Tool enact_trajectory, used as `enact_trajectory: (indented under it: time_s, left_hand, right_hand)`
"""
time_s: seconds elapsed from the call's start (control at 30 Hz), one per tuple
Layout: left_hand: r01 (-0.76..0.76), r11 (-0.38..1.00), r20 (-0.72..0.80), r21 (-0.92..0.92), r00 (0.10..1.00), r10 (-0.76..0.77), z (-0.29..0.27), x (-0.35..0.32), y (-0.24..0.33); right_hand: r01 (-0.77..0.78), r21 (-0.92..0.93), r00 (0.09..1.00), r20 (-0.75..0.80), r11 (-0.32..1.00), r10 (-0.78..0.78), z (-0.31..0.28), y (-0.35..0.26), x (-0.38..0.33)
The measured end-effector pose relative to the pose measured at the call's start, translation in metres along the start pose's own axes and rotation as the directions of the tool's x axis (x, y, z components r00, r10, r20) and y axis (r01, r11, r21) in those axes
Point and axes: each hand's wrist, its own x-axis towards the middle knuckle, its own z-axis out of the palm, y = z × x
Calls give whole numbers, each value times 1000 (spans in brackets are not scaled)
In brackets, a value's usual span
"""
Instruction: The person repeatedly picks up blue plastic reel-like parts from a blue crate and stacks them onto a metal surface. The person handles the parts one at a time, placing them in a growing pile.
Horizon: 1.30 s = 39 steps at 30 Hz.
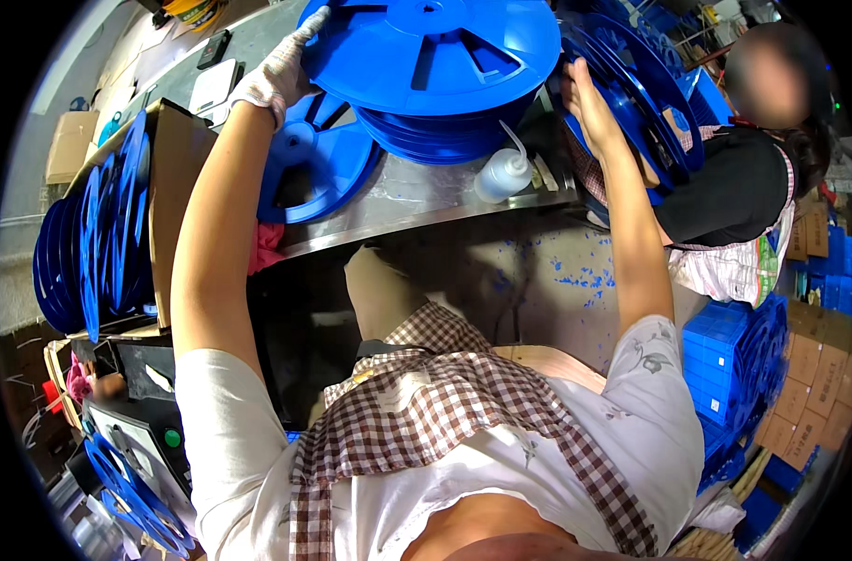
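A large blue plastic reel (398,79) lies over a stack of blue discs (444,140) on the metal workbench (407,201). My left hand (281,75), in a pale knitted glove, grips the reel's left rim with its thumb along the edge. On the opposite side, my right hand (589,107) is bare and holds against the right rim, its fingers fairly straight and partly hidden. Another blue reel flange (328,173) rests flat below my left hand. A squeeze bottle (503,175) with a bent spout stands at the bench's front edge.
Upright blue reels (631,93) stand to the right, close to my right hand, beside a person in black (734,182). A cardboard box (178,168) of blue discs is at left. Blue scraps (580,280) litter the floor; cartons (809,393) stack at far right.
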Motion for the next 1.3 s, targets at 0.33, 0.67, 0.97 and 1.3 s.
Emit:
enact_trajectory:
  time_s: [0.33,0.67,0.97,1.3]
  left_hand:
    - [87,991,74,105,993,-95,-9,12,8]
    - [269,959,175,89,943,-281,-17,16,1]
    - [64,991,51,-120,997,-58,13,15,-18]
    - [29,967,-16,-254,999,-34,13,2,-34]
  right_hand:
    - [-94,45,989,121,995,88,-12,15,123]
    - [-249,177,941,276,952,195,-10,-4,156]
    - [-201,42,967,169,979,191,-15,13,160]
    - [-134,14,973,189,991,130,-14,0,164]
